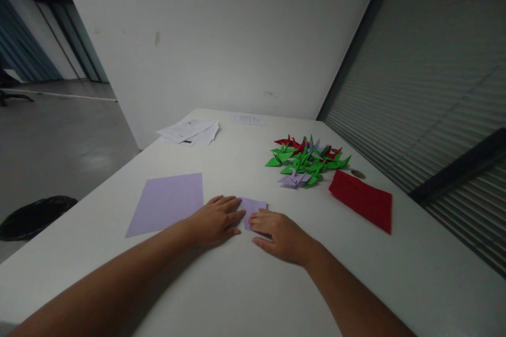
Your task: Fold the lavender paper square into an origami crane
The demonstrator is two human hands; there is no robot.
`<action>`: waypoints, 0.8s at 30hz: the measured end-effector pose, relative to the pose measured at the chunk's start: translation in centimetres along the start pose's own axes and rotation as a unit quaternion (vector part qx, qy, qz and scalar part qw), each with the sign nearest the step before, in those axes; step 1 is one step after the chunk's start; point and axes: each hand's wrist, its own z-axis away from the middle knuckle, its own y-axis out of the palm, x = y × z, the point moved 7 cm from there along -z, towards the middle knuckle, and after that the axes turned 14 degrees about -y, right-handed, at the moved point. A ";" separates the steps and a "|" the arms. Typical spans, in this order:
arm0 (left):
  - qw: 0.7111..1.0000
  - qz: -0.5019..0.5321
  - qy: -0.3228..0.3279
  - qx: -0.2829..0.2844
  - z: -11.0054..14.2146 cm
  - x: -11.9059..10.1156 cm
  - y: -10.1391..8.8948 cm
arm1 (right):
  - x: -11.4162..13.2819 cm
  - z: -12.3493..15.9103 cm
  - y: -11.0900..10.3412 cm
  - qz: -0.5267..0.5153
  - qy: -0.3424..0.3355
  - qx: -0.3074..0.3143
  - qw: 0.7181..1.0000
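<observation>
A small folded lilac paper (254,206) lies flat on the white table (245,168) in front of me. My left hand (215,219) lies palm down with its fingertips pressing the paper's left edge. My right hand (281,235) presses on its near right part and hides that corner. Both hands hold the paper down flat; neither lifts it.
A flat lilac sheet (168,202) lies left of my hands. A pile of green, red and lilac folded paper cranes (306,160) sits farther right, with red paper (362,200) beside it. White printed sheets (190,131) lie at the far edge. A dark bag (35,216) sits on the floor at left.
</observation>
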 end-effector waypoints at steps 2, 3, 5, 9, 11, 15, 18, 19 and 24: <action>1.000 0.003 0.009 0.003 0.0 0.0 -0.1 | 0.0 0.0 0.0 0.000 0.001 -0.001 1.000; 1.000 0.007 0.018 0.006 0.0 0.0 -0.1 | 0.0 0.0 0.0 -0.001 0.001 -0.003 1.000; 0.999 0.016 0.039 0.014 0.1 0.0 -0.1 | 0.0 0.1 0.0 -0.003 0.000 -0.006 1.000; 0.997 0.034 0.062 0.036 0.3 0.1 -0.3 | -0.3 0.3 0.2 -0.002 0.006 -0.005 1.000; 0.996 0.038 0.065 0.052 0.3 0.1 -0.3 | -0.3 0.3 0.3 -0.003 0.009 -0.002 1.000; 0.992 0.055 0.076 0.085 0.4 0.0 -0.4 | -0.2 0.1 0.2 -0.008 0.010 0.001 1.000; 0.990 0.069 0.071 0.096 0.5 0.2 -0.3 | -0.1 0.1 0.1 -0.010 0.011 0.001 1.000; 0.990 0.071 0.069 0.097 0.5 0.2 -0.3 | -0.1 0.1 0.1 -0.011 0.011 0.000 1.000; 0.991 0.077 0.069 0.083 0.4 0.1 -0.5 | -0.3 0.4 0.2 -0.027 0.015 -0.003 1.000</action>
